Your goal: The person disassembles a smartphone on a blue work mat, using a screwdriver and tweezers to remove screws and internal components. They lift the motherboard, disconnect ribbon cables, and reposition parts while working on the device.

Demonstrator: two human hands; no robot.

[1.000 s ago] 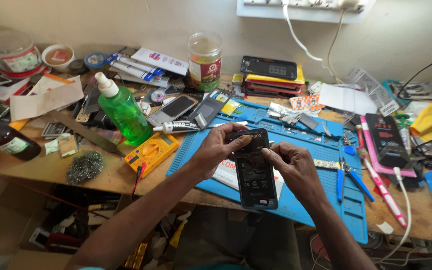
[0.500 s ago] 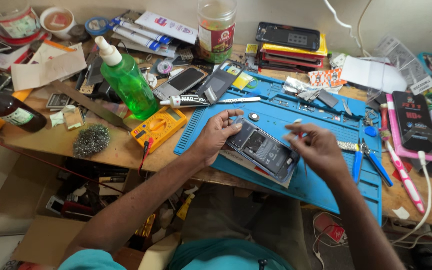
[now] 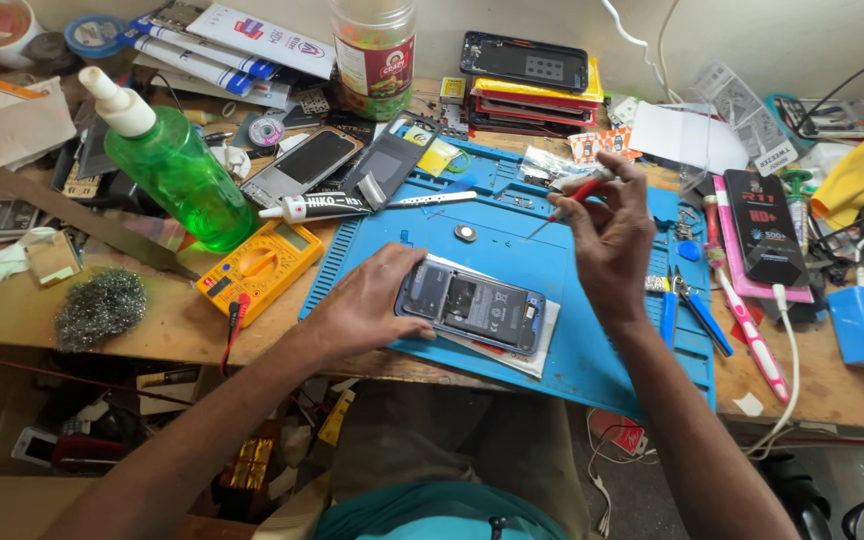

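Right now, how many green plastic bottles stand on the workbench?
1: the translucent green plastic bottle with a white nozzle stands upper left, behind the yellow multimeter. Clutter may hide others.
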